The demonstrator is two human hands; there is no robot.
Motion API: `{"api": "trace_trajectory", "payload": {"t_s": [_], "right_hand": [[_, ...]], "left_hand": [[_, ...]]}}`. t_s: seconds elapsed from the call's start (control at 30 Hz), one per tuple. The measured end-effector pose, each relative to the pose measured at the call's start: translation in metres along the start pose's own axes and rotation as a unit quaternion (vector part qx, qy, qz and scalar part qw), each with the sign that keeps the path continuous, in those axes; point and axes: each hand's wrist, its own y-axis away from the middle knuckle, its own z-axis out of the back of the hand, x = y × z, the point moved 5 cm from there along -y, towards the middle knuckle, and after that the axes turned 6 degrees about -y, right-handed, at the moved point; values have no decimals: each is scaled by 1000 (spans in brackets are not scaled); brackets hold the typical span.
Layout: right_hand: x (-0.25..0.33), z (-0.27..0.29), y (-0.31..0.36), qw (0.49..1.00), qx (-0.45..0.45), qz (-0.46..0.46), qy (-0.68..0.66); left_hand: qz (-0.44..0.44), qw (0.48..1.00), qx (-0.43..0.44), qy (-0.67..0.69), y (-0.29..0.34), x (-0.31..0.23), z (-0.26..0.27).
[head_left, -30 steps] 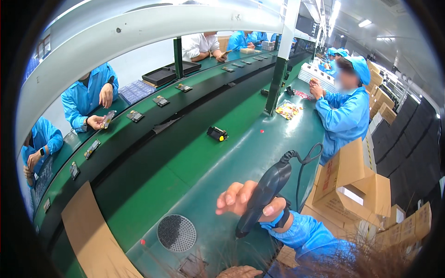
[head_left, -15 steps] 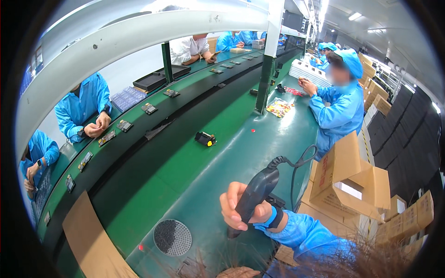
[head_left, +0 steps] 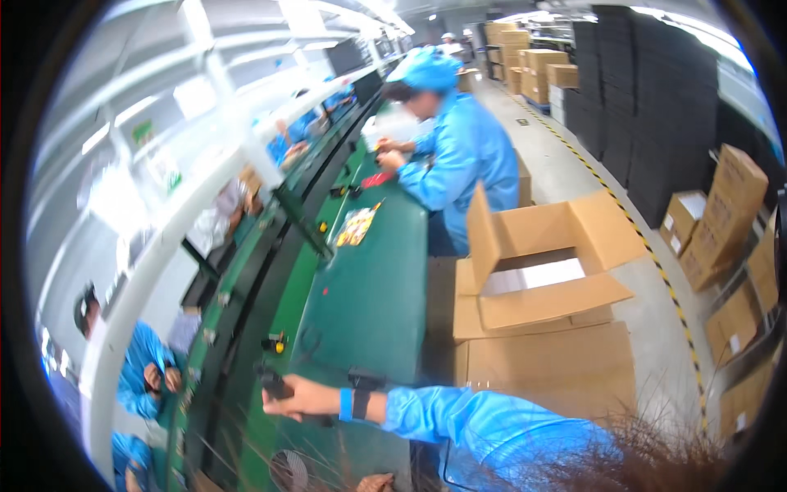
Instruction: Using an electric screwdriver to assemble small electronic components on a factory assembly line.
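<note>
My right hand (head_left: 307, 397), in a blue sleeve with a blue and a black wristband, reaches across the green bench. Its fingers are closed around a black corded handheld tool (head_left: 274, 380), blurred and partly covered by the hand. Just beyond is a small black part with a yellow piece (head_left: 275, 341). A dark object (head_left: 366, 379) rests by my right wrist, at the bench edge. Only a piece of my left hand (head_left: 375, 483) shows at the lower edge, its fingers not readable. Near it, partly behind hair, lies a round perforated tray (head_left: 288, 469).
Along the left runs a dark conveyor (head_left: 246, 320) with circuit boards. A metal post (head_left: 299, 217) rises from the bench. A bag of yellow pieces (head_left: 359, 225) lies farther along, before a co-worker in blue (head_left: 467, 156). An open cardboard box (head_left: 557, 307) stands right of the bench.
The view has swung to the right, bringing the box and aisle toward the middle. My right hand, still around the black tool, has gone from upright before me to stretched out leftward.
</note>
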Motion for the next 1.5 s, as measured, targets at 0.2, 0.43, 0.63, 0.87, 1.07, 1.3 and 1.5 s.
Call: {"api": "trace_trajectory", "payload": {"t_s": [0.2, 0.43, 0.63, 0.87, 1.07, 1.3, 1.5], "right_hand": [[22, -20, 57, 994, -77, 77, 8], [-46, -23, 14, 930, -184, 155, 279], [-3, -27, 40, 926, -198, 201, 250], [-11, 50, 62, 828, -325, 365, 274], [-21, 27, 50, 954, -191, 213, 93], [18, -20, 71, 973, -168, 92, 132], [34, 1, 45, 970, -200, 105, 86]], "left_hand": [[-80, 993, 72, -50, 12, -69, 34], [-103, 984, 103, -102, 20, -100, 56], [-110, 980, 119, -114, 28, -102, 63], [-143, 973, 162, -78, 36, -81, 28], [-334, 844, 211, -363, 68, 292, -50], [-99, 969, 183, -135, 34, -38, 71], [-122, 965, 196, -122, -24, -91, 116]]}}
